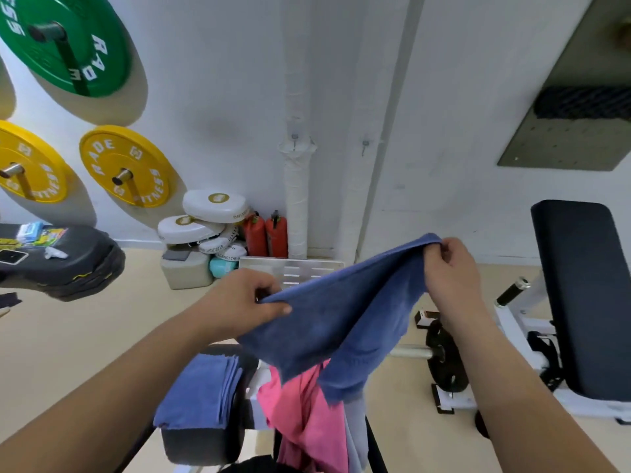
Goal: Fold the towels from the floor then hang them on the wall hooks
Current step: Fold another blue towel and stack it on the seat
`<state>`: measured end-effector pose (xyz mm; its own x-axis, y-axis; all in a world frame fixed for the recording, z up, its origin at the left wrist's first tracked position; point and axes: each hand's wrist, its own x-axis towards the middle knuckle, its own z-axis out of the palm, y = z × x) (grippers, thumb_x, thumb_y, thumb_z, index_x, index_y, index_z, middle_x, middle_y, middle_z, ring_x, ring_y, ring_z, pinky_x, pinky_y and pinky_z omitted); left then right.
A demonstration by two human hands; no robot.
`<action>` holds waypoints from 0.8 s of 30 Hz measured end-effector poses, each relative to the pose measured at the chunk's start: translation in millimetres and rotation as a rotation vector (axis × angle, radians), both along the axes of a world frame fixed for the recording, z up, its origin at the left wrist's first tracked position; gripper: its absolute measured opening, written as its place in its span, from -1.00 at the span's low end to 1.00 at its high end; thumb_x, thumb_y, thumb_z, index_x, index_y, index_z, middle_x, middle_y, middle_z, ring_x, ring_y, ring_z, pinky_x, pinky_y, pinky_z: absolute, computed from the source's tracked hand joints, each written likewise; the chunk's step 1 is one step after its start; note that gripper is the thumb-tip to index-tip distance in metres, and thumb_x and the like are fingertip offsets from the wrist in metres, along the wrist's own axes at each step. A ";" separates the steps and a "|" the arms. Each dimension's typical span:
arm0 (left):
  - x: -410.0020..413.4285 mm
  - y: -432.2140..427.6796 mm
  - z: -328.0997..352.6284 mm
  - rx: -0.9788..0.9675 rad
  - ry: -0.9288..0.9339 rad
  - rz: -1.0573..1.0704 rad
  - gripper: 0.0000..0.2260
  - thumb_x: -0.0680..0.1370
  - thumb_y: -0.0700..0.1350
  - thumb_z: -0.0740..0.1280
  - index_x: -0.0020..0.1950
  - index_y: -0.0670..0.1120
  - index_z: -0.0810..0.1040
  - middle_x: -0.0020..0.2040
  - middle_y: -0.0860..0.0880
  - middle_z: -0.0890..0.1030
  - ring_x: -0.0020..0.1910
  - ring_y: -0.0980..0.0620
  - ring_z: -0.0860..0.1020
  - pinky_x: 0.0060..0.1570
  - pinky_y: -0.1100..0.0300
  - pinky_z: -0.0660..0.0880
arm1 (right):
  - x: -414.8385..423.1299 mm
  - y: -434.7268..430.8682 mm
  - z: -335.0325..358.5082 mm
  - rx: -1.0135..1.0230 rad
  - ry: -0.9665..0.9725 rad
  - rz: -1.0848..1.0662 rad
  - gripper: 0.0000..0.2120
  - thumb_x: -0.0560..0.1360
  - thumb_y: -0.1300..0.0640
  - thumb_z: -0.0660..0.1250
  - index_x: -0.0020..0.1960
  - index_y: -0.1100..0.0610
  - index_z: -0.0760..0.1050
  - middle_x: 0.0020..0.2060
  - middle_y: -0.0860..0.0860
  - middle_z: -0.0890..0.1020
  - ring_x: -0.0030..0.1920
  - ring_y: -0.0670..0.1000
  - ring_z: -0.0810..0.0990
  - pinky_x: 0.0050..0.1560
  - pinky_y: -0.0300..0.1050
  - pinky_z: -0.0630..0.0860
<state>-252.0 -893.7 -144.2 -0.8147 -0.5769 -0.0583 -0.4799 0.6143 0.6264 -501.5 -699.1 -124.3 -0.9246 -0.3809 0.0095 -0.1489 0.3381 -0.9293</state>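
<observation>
You hold a blue towel (pixel 341 315) up in front of you, stretched between both hands. Your left hand (pixel 244 302) pinches one corner between thumb and curled fingers. Your right hand (pixel 449 268) grips the other corner a little higher. The cloth sags between them and hangs over a pink cloth (pixel 300 414). A folded blue towel (pixel 201 394) lies on a black bench pad (pixel 201 445) below your left forearm. On the white wall ahead are a wall hook (pixel 294 139) and a second hook (pixel 365 146).
</observation>
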 end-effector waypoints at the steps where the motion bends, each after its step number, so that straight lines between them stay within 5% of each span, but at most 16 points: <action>1: 4.5 -5.8 -1.7 0.058 -0.002 0.066 -0.75 0.45 0.00 0.55 -0.30 -0.09 0.60 -0.43 0.04 0.54 -0.43 0.18 0.43 -0.34 0.22 0.39 | -6.3 1.9 -6.8 -0.011 -0.139 -0.020 -0.76 0.65 -0.05 0.19 -0.05 0.10 0.46 -0.09 0.11 0.65 -0.10 0.12 0.56 -0.11 -0.01 0.51; 3: 12.6 -12.7 -5.7 0.193 0.029 0.201 -0.67 0.45 0.01 0.56 -0.36 -0.12 0.52 -0.48 0.06 0.44 -0.46 0.11 0.40 -0.41 0.21 0.37 | -12.7 7.1 -25.4 0.137 -0.310 0.016 -0.60 0.59 -0.20 0.26 0.12 0.14 0.50 0.08 0.26 0.68 -0.10 0.16 0.59 0.03 0.14 0.59; 6: 16.6 -11.8 -19.3 0.459 0.184 0.391 -0.64 0.49 -0.04 0.55 -0.34 -0.14 0.45 -0.45 -0.05 0.42 -0.43 0.01 0.42 -0.43 0.17 0.40 | -11.5 10.5 -45.9 0.505 -0.259 0.155 -0.44 0.54 -0.28 0.31 0.22 0.20 0.45 -0.04 0.22 0.69 -0.11 0.19 0.64 0.05 0.10 0.62; 11: -6.3 22.0 -36.6 0.375 0.141 0.275 -0.78 0.56 -0.14 0.44 -0.25 -0.18 0.53 -0.38 -0.02 0.48 -0.37 0.09 0.43 -0.29 0.15 0.41 | 4.5 3.3 -56.1 0.454 -0.217 0.354 -0.76 0.58 0.02 0.33 -0.16 0.16 0.56 -0.24 0.07 0.63 -0.14 0.06 0.59 -0.09 -0.01 0.51; 16: -41.6 72.6 -34.3 0.061 0.198 -0.048 -0.88 0.54 -0.22 0.36 -0.19 -0.08 0.58 -0.28 -0.01 0.58 -0.22 0.11 0.52 -0.21 0.30 0.43 | 45.1 -8.6 -49.5 0.297 -0.094 0.579 -0.83 0.53 0.22 0.32 -0.09 0.10 0.68 -0.19 0.04 0.73 -0.14 -0.07 0.65 -0.06 -0.14 0.55; 22: -45.0 97.3 -47.9 0.473 0.315 0.159 -0.66 0.54 -0.22 0.44 0.21 0.14 0.53 -0.25 0.06 0.64 -0.30 0.20 0.60 -0.27 0.34 0.52 | 55.5 8.5 -34.2 0.205 -0.103 0.805 -0.82 0.59 0.28 0.33 0.00 0.11 0.70 -0.11 0.01 0.75 0.00 -0.06 0.70 0.10 -0.20 0.59; 24: -43.9 96.8 -47.0 0.445 0.295 0.127 -0.72 0.55 -0.24 0.41 0.13 0.13 0.64 -0.17 0.14 0.69 -0.21 0.21 0.65 -0.23 0.38 0.53 | 51.9 11.6 -39.7 0.200 -0.131 0.806 -0.86 0.59 0.25 0.37 0.00 0.10 0.70 -0.13 0.00 0.75 -0.04 -0.09 0.70 0.04 -0.24 0.60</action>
